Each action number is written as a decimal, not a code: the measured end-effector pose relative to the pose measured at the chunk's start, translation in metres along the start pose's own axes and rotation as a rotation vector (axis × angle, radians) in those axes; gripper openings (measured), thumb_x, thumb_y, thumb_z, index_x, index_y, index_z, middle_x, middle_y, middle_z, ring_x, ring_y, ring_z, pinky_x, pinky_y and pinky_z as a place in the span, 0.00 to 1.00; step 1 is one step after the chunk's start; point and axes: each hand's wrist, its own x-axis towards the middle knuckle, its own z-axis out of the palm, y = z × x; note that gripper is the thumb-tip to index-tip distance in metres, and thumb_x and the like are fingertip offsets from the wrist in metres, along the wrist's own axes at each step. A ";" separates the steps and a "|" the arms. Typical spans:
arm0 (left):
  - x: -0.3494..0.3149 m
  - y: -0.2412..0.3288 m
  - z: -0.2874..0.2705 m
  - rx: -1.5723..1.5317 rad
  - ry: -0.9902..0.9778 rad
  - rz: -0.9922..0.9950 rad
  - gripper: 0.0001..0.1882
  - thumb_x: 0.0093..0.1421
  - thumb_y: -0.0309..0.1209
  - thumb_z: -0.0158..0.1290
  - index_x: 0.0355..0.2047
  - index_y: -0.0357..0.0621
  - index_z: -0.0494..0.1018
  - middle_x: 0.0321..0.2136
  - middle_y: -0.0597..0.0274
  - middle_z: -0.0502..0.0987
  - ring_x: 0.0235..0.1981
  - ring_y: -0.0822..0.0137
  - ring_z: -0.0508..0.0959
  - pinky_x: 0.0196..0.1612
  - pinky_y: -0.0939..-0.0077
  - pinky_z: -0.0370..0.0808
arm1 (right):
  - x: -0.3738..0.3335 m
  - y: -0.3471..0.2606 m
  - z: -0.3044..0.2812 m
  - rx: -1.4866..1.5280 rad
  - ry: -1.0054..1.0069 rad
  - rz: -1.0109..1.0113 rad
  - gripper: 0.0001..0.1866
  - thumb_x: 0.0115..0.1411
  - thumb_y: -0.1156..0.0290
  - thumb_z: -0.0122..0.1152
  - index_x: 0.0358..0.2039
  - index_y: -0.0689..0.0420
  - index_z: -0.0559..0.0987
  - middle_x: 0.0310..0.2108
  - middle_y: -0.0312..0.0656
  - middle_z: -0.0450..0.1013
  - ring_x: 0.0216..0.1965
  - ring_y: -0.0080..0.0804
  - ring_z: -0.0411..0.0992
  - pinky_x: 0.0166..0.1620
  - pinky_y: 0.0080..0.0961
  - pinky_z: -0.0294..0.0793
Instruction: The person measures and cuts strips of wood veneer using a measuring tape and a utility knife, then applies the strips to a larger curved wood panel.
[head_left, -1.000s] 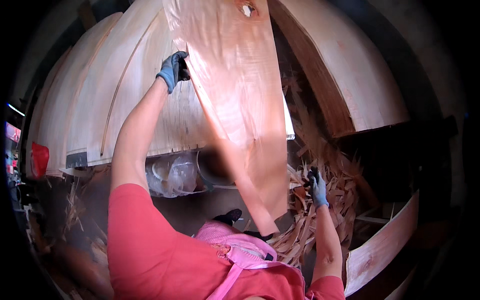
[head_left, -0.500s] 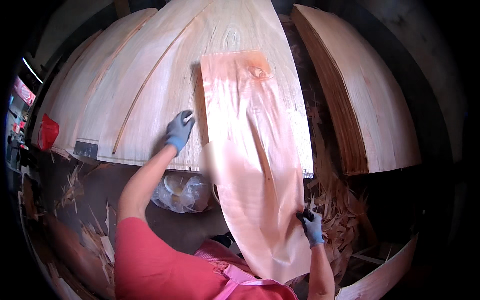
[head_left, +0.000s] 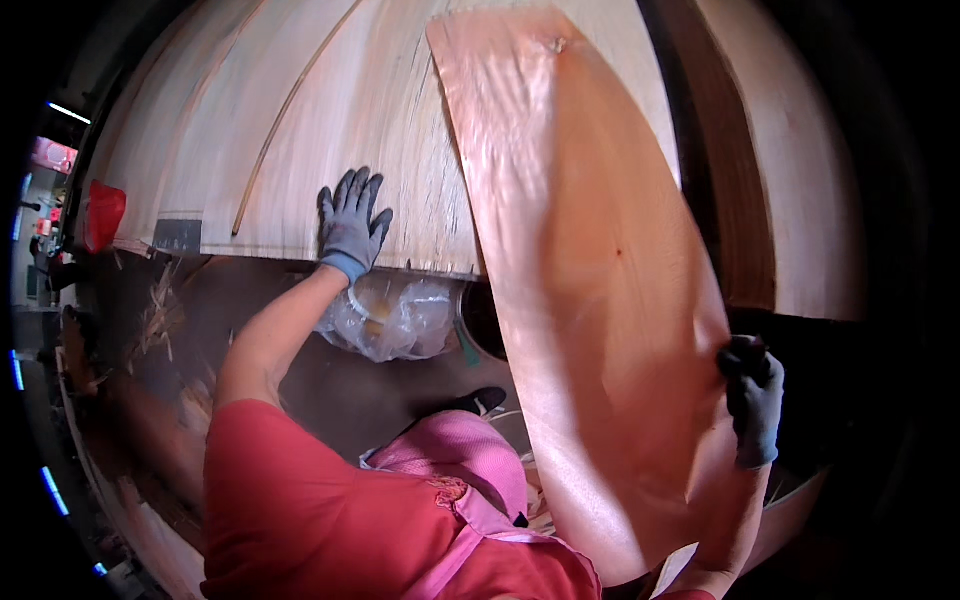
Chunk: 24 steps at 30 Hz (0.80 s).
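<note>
Head view. Reddish veneer sheet held out over pale veneer stack, long axis running from far edge down toward right hip, lower end bowed past stack's near edge. Right hand, grey glove, clamped on sheet's right edge low down, fingers curled round the edge; nearer of the two hands to the sheet and the only one gripping it. Left hand, grey glove, fingers spread, palm pressed flat on stack top at its near edge, well left of sheet and not touching it. Sheet thus lies right of left hand, up and left of right hand. Clear plastic bag under stack's edge, just below left wrist. Red container at far left.
</note>
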 end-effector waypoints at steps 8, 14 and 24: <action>0.006 0.002 0.008 -0.023 0.080 0.039 0.32 0.68 0.45 0.45 0.70 0.57 0.53 0.70 0.62 0.54 0.71 0.58 0.51 0.69 0.43 0.44 | -0.029 0.084 0.064 0.246 0.053 0.349 0.10 0.61 0.77 0.61 0.43 0.63 0.82 0.30 0.29 0.76 0.29 0.15 0.69 0.34 0.14 0.67; 0.007 -0.001 0.012 -0.010 0.067 0.040 0.33 0.67 0.47 0.45 0.70 0.54 0.54 0.70 0.59 0.53 0.71 0.56 0.51 0.69 0.41 0.44 | -0.037 0.045 0.082 0.221 0.044 0.215 0.09 0.60 0.78 0.62 0.41 0.63 0.81 0.32 0.31 0.76 0.35 0.17 0.71 0.42 0.16 0.69; 0.004 -0.016 -0.015 -0.459 0.083 0.055 0.32 0.65 0.42 0.50 0.68 0.50 0.57 0.68 0.54 0.58 0.69 0.52 0.55 0.69 0.45 0.46 | -0.068 -0.090 0.130 -0.061 0.132 0.078 0.06 0.60 0.81 0.61 0.39 0.65 0.79 0.29 0.28 0.71 0.32 0.13 0.66 0.37 0.14 0.67</action>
